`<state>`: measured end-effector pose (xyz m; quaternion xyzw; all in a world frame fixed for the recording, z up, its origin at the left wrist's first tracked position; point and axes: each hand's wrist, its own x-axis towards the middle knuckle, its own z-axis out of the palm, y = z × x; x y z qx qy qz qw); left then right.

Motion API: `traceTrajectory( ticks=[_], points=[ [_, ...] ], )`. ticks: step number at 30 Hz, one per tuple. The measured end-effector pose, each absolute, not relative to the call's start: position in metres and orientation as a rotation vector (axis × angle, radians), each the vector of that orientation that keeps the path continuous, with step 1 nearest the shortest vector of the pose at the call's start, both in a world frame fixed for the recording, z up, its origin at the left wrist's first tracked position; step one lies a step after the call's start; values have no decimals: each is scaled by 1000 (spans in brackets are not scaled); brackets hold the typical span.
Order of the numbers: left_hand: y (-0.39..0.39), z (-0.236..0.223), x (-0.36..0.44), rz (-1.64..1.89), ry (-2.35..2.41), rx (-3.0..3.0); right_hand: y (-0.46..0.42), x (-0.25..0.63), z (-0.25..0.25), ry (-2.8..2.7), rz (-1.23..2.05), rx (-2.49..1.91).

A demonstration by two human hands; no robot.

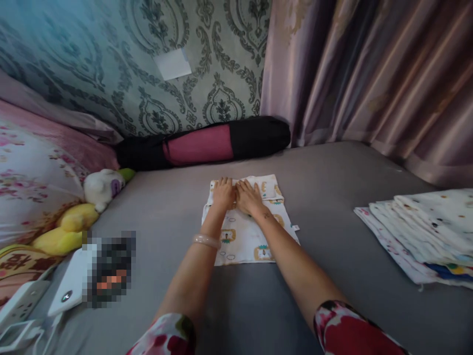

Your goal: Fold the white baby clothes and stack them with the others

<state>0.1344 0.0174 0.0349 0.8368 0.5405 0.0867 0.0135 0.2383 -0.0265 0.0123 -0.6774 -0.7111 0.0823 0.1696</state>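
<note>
A white cloth point(244, 241) printed with tan animal figures lies flat on the grey bed, its far part folded over into a band. On that band rests my left hand point(223, 193), palm down with the fingers stretched forward. Close beside it my right hand point(249, 198) also lies palm down, fingers extended over the fold. Both hands press on the fabric near its middle, almost touching each other. A small white tag sticks out at the cloth's right edge. The palms hide part of the folded band.
To the right is a stack of folded cloths point(436, 227). A long black and pink bag point(199, 144) lies along the wall. Plush toys point(101, 189), a white device point(76, 278) and a power strip point(24, 305) are at the left. Curtains point(354, 74) hang at back right.
</note>
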Motion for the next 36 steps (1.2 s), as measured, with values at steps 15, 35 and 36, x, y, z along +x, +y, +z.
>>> traceTrajectory(
  ticks=[15, 35, 36],
  points=[
    [18, -4, 124, 317, 2023, 2359, -23, 256, 0, -1817, 106, -2147],
    [16, 9, 136, 367, 1797, 2620, -21, 266, 8, -1806, 27, -2054],
    [15, 7, 138, 369, 1743, 2656, -20, 264, 7, -1840, 43, -2036]
  ],
)
